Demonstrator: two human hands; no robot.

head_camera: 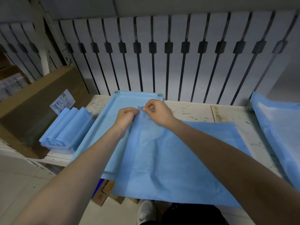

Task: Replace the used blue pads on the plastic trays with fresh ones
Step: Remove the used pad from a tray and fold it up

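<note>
My left hand [127, 117] and right hand [158, 113], close together, pinch one corner of the pad [162, 159] over the tray [104, 124]. Risk: its overhanging bulk (thin, creased) drags crooked or tears.

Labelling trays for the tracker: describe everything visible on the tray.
The tray is pale blue plastic, rectangular, with a raised rim and round sockets at both far corners. It lies flat on the bench, a blue pad draped over its right side. The left hand and right hand pinch the pad's far edge above it.
</note>
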